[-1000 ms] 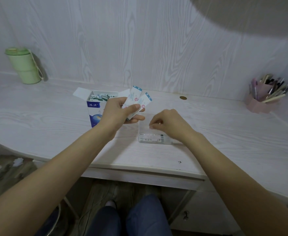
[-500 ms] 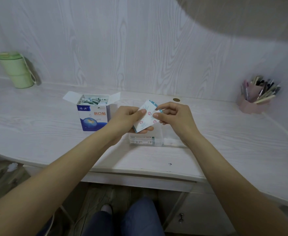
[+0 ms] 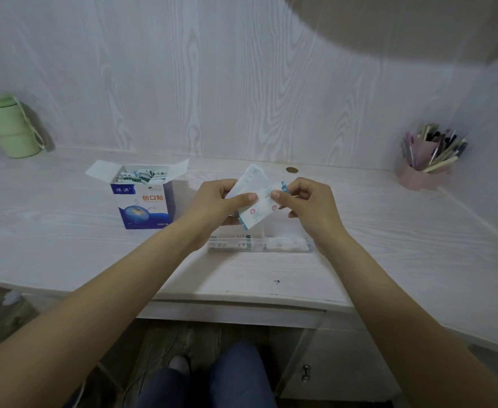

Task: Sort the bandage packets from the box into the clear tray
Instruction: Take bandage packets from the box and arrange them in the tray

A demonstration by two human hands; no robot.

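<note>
Near the desk's front edge the clear tray lies half hidden behind both wrists, its contents a blur of white and colour. Just above it the left hand is clenched on a few bandage packets, thumb pressed on top, while the right hand pinches the upper end of the front packet; how many packets there are is hard to tell. Farther back the box stands open left of the hands, more packets inside, with a green cup cut off at the back left corner and a pink pen holder at the back right.
</note>
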